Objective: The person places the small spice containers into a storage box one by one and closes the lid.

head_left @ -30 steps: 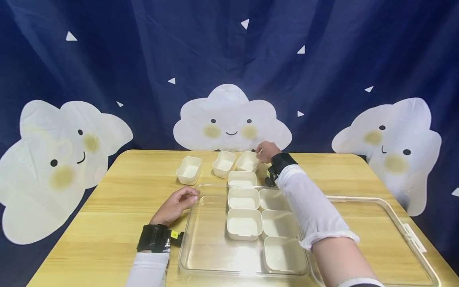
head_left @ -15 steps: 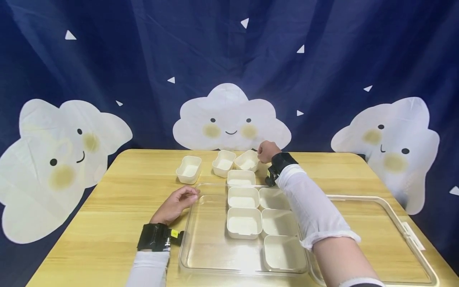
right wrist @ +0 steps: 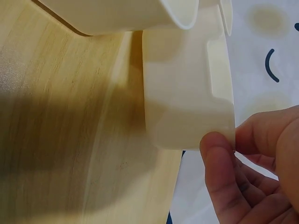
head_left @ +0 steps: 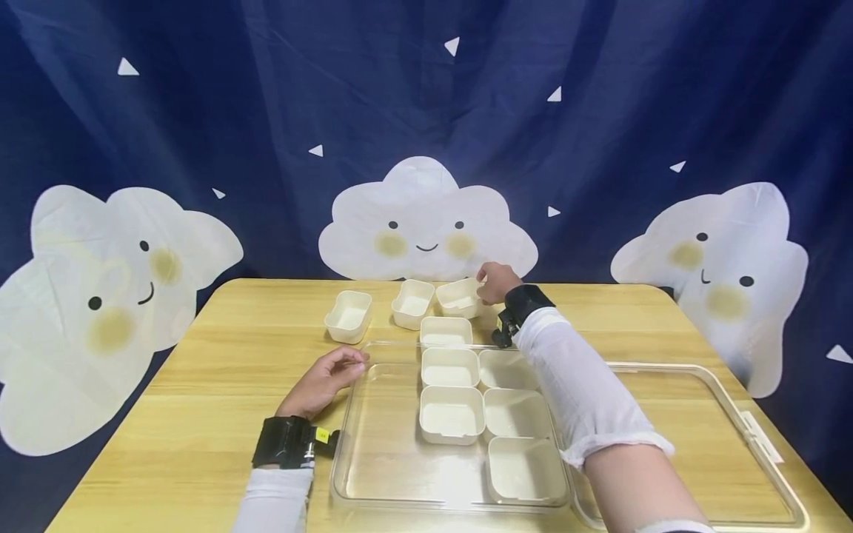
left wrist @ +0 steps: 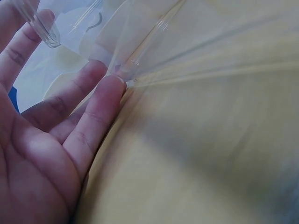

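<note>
At the far table edge my right hand [head_left: 500, 283] pinches the rim corner of a cream bin [head_left: 460, 305]. In the right wrist view, thumb and fingertips grip the corner of that bin [right wrist: 187, 88]. My left hand [head_left: 326, 381] touches the far left corner of a clear plastic box [head_left: 343, 437], its fingers loosely extended; the left wrist view shows fingertips [left wrist: 110, 86] against the clear wall. Inside the box, several cream bins, including one in front [head_left: 526, 470], stand in two columns on the right. Another bin [head_left: 446, 332] stands at the far rim; whether inside is unclear.
Two loose cream bins, a left one [head_left: 349, 318] and a middle one [head_left: 412, 303], stand at the back of the wooden table [head_left: 180, 414]. A clear lid with a pale frame [head_left: 726, 400] lies right of the box, partly behind the right sleeve. A blue curtain [head_left: 573, 44] hangs behind.
The bin in my right hand has turned slightly, its side swinging round to face the box more squarely. My left hand keeps its place on the box corner.
</note>
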Available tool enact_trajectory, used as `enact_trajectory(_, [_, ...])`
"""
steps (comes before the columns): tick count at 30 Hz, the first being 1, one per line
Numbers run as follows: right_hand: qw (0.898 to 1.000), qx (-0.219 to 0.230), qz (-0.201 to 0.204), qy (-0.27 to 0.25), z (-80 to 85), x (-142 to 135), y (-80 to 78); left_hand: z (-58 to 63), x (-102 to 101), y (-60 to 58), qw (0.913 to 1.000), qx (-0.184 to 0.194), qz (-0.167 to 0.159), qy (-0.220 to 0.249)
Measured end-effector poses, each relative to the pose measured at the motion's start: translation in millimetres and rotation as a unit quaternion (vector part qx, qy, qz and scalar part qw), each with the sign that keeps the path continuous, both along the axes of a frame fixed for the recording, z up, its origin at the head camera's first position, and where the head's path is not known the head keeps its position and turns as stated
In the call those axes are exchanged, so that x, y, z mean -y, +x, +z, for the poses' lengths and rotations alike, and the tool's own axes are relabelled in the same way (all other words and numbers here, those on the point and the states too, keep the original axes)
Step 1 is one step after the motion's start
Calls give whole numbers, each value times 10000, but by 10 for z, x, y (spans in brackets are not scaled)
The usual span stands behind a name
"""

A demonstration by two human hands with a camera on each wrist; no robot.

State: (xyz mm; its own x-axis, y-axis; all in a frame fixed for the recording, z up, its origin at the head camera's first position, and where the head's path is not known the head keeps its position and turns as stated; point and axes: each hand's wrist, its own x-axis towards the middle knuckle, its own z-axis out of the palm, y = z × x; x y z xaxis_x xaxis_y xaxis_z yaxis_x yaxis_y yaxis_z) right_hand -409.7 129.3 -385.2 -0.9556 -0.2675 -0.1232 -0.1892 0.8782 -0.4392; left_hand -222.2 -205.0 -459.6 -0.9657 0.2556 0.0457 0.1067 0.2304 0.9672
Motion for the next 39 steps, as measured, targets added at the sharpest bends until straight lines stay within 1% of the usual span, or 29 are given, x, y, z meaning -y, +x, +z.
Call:
enact_trajectory(7, [9999,26,-75,-67,72,-3,63,22,-9,-2,9999,-66,13,-91])
enact_trajectory(13, [9998,54,-132,-152,134,-9,113,41,-12,10,10000,-19,33,-69])
enact_trajectory(21, [9992,53,-222,-342,188,-29,161,23,-16,5,10000,-82,24,-46])
enact_trajectory(30, [9971,-3,-393,-655,183,-62,223,15,-13,11,10000,-10,-13,-24])
enact_trajectory(39, [9969,-23,-431,-659,133,-95,255,-4,-1,22,10000,37,3,-6])
